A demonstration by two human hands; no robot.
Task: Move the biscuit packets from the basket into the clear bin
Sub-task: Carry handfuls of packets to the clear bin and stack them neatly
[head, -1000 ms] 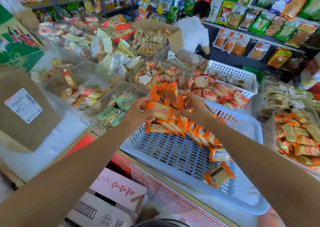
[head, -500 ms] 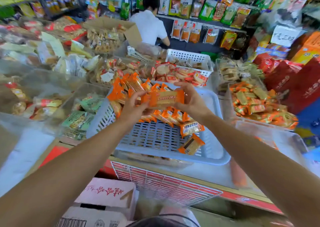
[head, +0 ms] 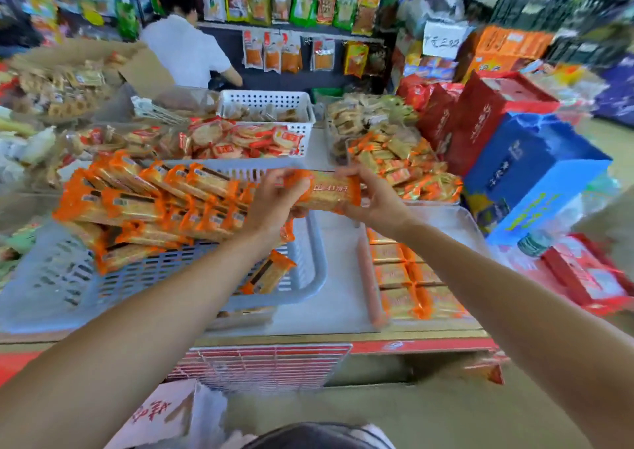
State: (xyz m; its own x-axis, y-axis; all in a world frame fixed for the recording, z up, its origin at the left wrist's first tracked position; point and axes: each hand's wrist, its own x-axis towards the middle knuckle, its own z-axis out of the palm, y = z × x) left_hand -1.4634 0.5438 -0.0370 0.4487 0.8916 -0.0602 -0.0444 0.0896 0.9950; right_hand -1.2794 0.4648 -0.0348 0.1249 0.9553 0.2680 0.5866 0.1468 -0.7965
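Note:
A stack of orange biscuit packets [head: 327, 191] is held in the air between both hands. My left hand [head: 274, 205] grips its left end and my right hand [head: 375, 203] grips its right end. The stack hangs above the gap between the grey slotted basket [head: 305, 277] and the clear bin [head: 459, 218]. Several more orange packets [head: 147, 205] are piled in the basket's far left part, and one lies loose by its near right corner [head: 266, 273]. Inside the clear bin, orange packets [head: 408, 284] lie in neat rows.
A white perforated basket [head: 266, 102] and a tub of round red-wrapped crackers [head: 240, 139] stand behind the basket. Another bin of orange-gold snacks [head: 408, 167] sits behind the clear bin. Red and blue gift boxes [head: 521, 170] stand at the right. A person in white [head: 185, 50] stands beyond.
Both hands have carried the stack of packets rightward, from over the basket's pile toward the clear bin. My view has swung right, bringing the clear bin and gift boxes into sight.

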